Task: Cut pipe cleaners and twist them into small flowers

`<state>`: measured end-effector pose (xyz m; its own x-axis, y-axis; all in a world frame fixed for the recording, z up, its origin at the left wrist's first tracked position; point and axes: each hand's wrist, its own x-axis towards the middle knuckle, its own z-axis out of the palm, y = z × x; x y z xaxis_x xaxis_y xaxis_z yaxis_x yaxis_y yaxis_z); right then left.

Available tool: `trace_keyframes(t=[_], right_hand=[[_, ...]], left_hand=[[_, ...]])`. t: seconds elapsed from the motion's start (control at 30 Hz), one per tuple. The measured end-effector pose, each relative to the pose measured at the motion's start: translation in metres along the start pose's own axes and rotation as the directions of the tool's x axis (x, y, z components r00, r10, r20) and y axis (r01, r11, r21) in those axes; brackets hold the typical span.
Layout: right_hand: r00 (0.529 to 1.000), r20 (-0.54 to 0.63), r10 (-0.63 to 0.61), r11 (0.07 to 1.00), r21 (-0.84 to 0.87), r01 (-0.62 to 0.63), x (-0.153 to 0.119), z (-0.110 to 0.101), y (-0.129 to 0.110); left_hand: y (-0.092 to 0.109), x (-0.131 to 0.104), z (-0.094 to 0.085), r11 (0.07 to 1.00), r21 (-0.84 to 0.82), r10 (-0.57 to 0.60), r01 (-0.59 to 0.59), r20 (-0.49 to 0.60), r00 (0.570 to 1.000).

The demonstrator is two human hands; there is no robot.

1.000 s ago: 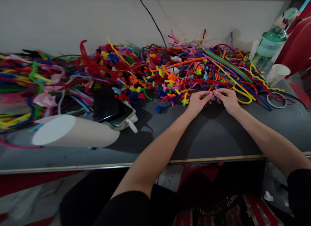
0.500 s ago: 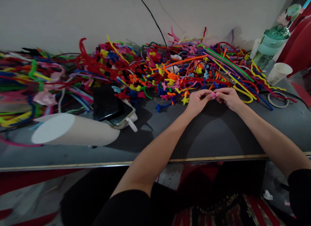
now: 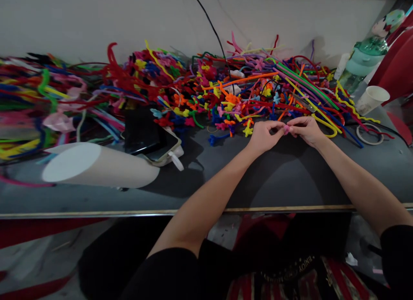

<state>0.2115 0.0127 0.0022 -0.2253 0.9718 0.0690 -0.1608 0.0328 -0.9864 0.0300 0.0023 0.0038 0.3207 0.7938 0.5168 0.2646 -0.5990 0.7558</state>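
Note:
A small pink pipe cleaner piece [image 3: 286, 129] is pinched between the fingertips of both hands, just above the dark table [image 3: 206, 179]. My left hand [image 3: 265, 135] grips it from the left, thumb and forefinger closed. From the other side my right hand [image 3: 306, 130] holds it in a pinch, its other fingers curled. The fingertips cover much of the piece, so its full shape cannot be made out. Behind my hands lies a heap of colourful pipe cleaners [image 3: 309, 87], with small flower shapes such as a yellow one [image 3: 248, 130] at its near edge.
A white paper roll [image 3: 109, 164] lies at the left beside a dark-screened phone [image 3: 161, 147]. To the right stand a paper cup [image 3: 371, 101] and a green-lidded bottle [image 3: 363, 61]. A pale ring [image 3: 369, 134] lies nearby, and a black cable [image 3: 211, 24] hangs along the wall.
Both hands keep their pinch on the pink piece, with fingers shifted slightly around it. The whole view has moved a little; the things on the table stay in place.

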Motion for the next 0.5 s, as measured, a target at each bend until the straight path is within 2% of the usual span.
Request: trace_keyframes(t=[0.17,0.3,0.4,0.5], right_hand=[[0.999,0.035,-0.022,0.997,-0.077,0.024,-0.003,-0.001,0.0],[0.998,0.008,-0.061,0.985,-0.162,0.062,-0.005,0.001,0.001],[0.994,-0.019,-0.103,0.971,-0.219,0.097,-0.005,0.004,0.002],[0.989,-0.044,-0.138,0.96,-0.251,0.123,-0.004,0.005,0.003]], left_hand=[[-0.004,-0.003,-0.001,0.946,0.297,0.144,-0.134,-0.013,0.989],[-0.011,-0.004,0.001,0.906,0.384,0.191,-0.181,0.012,0.981],[-0.012,-0.005,0.005,0.91,0.399,0.124,-0.109,-0.013,0.992],[-0.01,-0.004,0.01,0.956,0.293,0.003,0.028,-0.105,0.994]])
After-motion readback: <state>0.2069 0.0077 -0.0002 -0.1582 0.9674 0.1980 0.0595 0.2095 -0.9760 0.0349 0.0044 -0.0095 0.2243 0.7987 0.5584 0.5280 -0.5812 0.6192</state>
